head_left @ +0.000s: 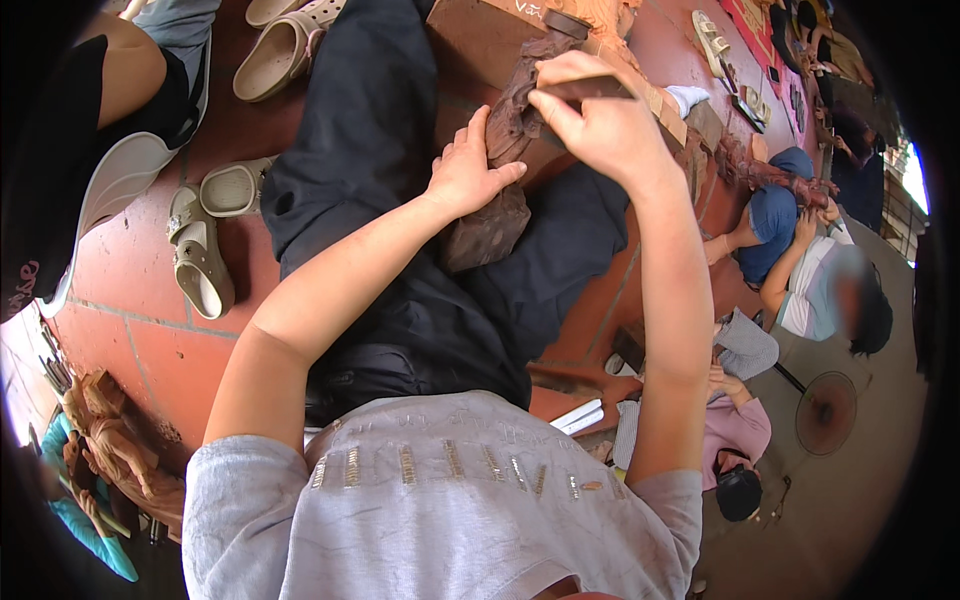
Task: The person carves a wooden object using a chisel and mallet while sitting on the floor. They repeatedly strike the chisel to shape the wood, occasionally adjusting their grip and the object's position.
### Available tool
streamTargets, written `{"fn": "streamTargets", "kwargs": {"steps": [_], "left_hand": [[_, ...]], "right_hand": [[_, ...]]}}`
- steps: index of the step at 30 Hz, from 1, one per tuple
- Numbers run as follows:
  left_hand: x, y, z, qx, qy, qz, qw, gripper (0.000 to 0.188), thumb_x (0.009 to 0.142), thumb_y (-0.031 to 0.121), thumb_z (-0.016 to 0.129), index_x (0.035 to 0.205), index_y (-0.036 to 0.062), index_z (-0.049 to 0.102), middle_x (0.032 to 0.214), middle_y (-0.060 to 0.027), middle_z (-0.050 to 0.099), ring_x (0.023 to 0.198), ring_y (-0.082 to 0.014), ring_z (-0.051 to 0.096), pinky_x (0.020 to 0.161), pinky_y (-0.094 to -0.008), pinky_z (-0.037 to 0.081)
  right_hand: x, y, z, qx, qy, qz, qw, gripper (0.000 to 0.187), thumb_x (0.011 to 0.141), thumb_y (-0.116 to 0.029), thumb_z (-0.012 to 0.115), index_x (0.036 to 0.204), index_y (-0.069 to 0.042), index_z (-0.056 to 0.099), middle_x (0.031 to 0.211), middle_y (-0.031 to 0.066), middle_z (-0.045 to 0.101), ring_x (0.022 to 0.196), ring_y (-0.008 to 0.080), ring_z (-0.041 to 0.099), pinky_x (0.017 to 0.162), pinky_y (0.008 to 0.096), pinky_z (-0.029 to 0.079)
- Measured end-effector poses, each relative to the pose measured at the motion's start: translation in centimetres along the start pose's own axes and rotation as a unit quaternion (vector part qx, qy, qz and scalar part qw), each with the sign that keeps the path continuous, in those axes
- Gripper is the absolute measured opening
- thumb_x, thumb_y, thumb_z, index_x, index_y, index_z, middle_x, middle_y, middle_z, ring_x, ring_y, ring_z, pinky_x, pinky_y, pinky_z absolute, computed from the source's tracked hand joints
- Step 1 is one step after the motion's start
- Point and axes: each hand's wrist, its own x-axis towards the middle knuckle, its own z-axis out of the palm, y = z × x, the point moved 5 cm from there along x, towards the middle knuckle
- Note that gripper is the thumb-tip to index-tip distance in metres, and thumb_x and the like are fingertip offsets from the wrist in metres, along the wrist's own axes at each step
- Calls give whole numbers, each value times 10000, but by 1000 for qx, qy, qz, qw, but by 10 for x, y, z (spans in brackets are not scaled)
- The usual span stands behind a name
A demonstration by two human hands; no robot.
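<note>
A dark brown wood carving (488, 230) with a rough, knotted surface slants between my legs, its blocky base toward me. My left hand (465, 172) grips it near the base, with the thumb across the wood and the fingers along its left side. Over the upper right side of the carving, my right hand (612, 130) is closed around a dark brown flat strip (590, 88). The strip's exact kind is unclear. Part of the carving's right side is hidden behind that hand.
A brown wooden block (480, 40) and a lighter orange carving (605, 20) stand just beyond. Beige clogs (203, 265) lie on the red tile floor (130, 300) to the left. People sit close on both sides. A round fan (826, 412) stands at right, and figure carvings (125, 450) at lower left.
</note>
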Motion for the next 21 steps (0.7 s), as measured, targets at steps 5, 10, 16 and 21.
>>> {"fn": "streamTargets", "kwargs": {"steps": [5,10,16,21], "left_hand": [[-3,8,-5,12,-11,-9,1000,1037,819,480,746,1559,49,162,1462,-278,408,1358,-395,440,1124,-438,374],[-3,3,-4,14,0,-5,1000,1051,810,497,749,1560,53,163,1456,-276,416,1355,-398,441,1123,-442,377],[-4,6,-1,12,-11,-8,1000,1050,808,503,748,1561,55,169,1448,-284,421,1351,-393,449,1119,-441,382],[-3,4,-4,16,1,-7,1000,1056,803,519,745,1562,62,171,1453,-278,421,1344,-401,454,1115,-439,388]], "right_hand": [[-3,2,1,29,-18,33,999,128,834,-161,698,911,-73,646,920,94,654,893,321,641,802,408,529],[0,-3,3,-12,-9,5,1000,146,858,-188,689,954,-79,674,944,86,668,896,322,661,796,400,540],[-10,-11,6,-2,15,10,1000,148,864,-180,672,967,-73,667,903,104,654,855,330,658,751,401,534],[6,0,-1,-11,-61,81,995,211,877,-202,691,1011,-39,698,1028,105,706,972,298,674,829,368,524]]}}
